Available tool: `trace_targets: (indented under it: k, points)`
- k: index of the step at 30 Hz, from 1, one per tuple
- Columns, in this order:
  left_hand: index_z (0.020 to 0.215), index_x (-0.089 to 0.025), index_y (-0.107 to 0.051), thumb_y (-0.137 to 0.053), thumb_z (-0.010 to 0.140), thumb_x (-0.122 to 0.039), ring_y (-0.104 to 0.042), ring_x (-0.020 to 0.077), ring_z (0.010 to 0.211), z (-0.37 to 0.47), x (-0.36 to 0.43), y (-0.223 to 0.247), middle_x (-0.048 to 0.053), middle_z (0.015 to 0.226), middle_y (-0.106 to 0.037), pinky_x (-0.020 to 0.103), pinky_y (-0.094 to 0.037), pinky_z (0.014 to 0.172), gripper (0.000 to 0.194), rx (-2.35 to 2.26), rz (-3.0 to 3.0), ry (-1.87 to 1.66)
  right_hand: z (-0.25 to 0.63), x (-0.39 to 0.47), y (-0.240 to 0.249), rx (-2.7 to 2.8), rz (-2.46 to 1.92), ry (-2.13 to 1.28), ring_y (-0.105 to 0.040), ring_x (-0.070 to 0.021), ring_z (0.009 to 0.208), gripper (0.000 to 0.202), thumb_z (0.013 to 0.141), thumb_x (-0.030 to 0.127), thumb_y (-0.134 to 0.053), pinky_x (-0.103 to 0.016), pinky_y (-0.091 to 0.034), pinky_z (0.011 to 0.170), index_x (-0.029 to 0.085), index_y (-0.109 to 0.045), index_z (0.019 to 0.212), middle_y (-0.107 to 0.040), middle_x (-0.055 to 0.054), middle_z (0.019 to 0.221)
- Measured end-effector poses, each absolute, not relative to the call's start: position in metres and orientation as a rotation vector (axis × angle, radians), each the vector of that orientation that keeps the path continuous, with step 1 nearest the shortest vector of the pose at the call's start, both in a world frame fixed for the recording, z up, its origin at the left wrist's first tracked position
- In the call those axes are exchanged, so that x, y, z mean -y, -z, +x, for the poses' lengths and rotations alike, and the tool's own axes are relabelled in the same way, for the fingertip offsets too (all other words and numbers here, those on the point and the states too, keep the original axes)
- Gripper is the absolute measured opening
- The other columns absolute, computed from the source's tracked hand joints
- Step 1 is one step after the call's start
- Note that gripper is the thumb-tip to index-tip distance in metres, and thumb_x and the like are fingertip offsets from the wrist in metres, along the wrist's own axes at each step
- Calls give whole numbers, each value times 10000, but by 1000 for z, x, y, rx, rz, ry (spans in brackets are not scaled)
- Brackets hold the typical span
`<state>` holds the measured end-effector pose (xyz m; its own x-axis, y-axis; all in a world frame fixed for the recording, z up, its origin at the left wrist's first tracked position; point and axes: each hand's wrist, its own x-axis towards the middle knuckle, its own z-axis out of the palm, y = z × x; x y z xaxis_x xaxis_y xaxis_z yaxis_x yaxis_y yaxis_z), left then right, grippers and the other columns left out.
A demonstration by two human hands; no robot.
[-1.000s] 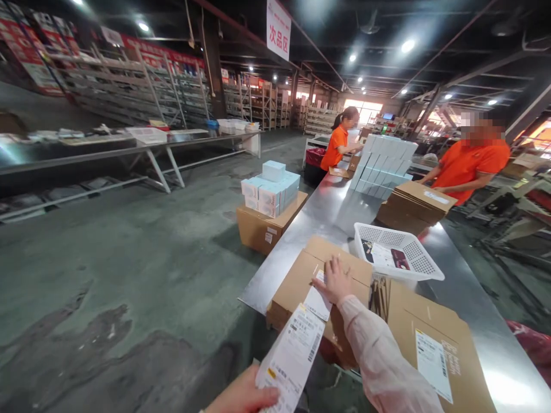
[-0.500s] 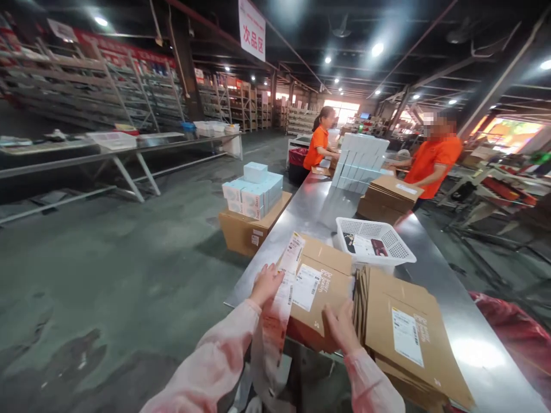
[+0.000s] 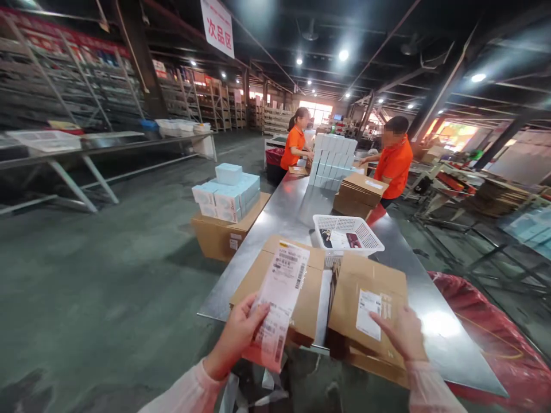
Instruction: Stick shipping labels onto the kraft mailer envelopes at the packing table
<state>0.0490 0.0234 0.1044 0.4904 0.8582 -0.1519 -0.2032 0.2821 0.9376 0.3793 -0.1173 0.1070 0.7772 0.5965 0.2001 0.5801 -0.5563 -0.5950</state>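
My left hand [image 3: 246, 328] pinches a long strip of printed shipping labels [image 3: 282, 292] between thumb and fingers. The strip hangs over the left stack of flat cardboard boxes [image 3: 252, 275], with its lower end past the front edge of the table. On the right stack of flat cardboard boxes [image 3: 365, 272], the top box bears a white shipping label [image 3: 368, 314]. My right hand [image 3: 407, 335] rests at the right side of that box, fingers apart, the thumb stretched towards the label.
Behind the stacks on the metal table [image 3: 284, 215] stands a white plastic basket [image 3: 344, 229] with small items. Farther back are white boxes [image 3: 331, 155], more cardboard [image 3: 357, 198] and two people in orange shirts. Pale blue boxes [image 3: 230, 192] sit on a carton [image 3: 215, 235] at left.
My right hand has moved from the left stack to the right stack. The label strip in my left hand now lies more across the left stack. The view has turned right.
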Motion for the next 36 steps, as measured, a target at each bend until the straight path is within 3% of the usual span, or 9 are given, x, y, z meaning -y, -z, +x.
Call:
trace_targets:
  k: [3, 6, 9, 12, 18, 27, 29, 32, 36]
  points:
    - [884, -121, -680, -653, 730, -569, -614, 173, 666, 53, -7, -88, 61, 761, -702, 244, -480, 596, 475, -755, 1249, -780, 275, 84, -94, 1098, -1574, -786, -643, -280, 887, 735, 513, 567, -776, -390, -541, 677, 199, -601, 1125, -657, -139, 1128]
    - [930, -135, -699, -680, 724, -516, -629, 237, 893, 55, -4, -85, 103, 924, -714, 293, -492, 785, 434, -770, 1365, -848, 190, 64, -82, 962, -1302, -951, -652, -276, 948, 521, 716, 587, -656, -416, -526, 833, 177, -632, 1035, -701, -130, 1050]
    - [918, -124, -695, -723, 663, -524, -633, 235, 846, 51, -12, -89, 103, 889, -717, 317, -491, 783, 475, -798, 1212, -934, 167, 56, -84, 1017, -1271, -1038, -664, -291, 933, 490, 700, 558, -694, -439, -523, 859, 159, -663, 982, -719, -131, 1013]
    - [742, -108, -684, -737, 629, -540, -587, 169, 660, 49, -16, -86, 64, 710, -690, 275, -461, 661, 450, -829, 1151, -913, 184, 44, -98, 1052, -1340, -1036, -677, -288, 872, 541, 617, 567, -750, -416, -548, 797, 154, -692, 961, -733, -125, 959]
    - [495, -164, -453, -702, 582, -655, -386, 82, 496, 57, -18, -60, -49, 479, -453, 214, -304, 492, 558, -1044, 1084, -1044, 200, 18, -104, 1182, -1462, -990, -666, -241, 700, 437, 638, 585, -718, -354, -547, 661, 168, -742, 767, -734, -91, 751]
    - [812, -83, -738, -880, 417, -444, -618, 203, 683, 30, -30, 0, 101, 757, -703, 305, -453, 683, 554, -667, 784, -490, 258, -105, -66, 1343, -1954, -356, -604, -276, 988, 223, 645, 388, -708, -411, -447, 903, 166, -721, 660, -629, -152, 1084]
    - [814, -105, -753, -867, 441, -468, -635, 227, 696, 15, -18, 18, 106, 758, -714, 323, -459, 687, 533, -710, 782, -476, 264, -125, -59, 1325, -2053, -305, -561, -327, 1058, 264, 619, 407, -727, -474, -404, 934, 169, -728, 732, -604, -168, 1145]
    - [832, -174, -770, -800, 548, -543, -645, 241, 701, -12, -2, 26, 97, 793, -733, 335, -468, 672, 466, -721, 880, -428, 256, -136, -49, 1436, -2193, -162, -389, -402, 1263, 621, 624, 501, -724, -568, -288, 1011, 164, -645, 1139, -456, -204, 1375]
    - [850, -162, -762, -756, 588, -592, -642, 240, 728, -38, -6, -9, 97, 817, -734, 313, -478, 681, 504, -698, 966, -411, 224, -115, -39, 2096, -2185, -64, -155, -383, 1408, 705, 863, 506, -441, -637, -94, 1079, 64, -364, 1408, -240, -240, 1509]
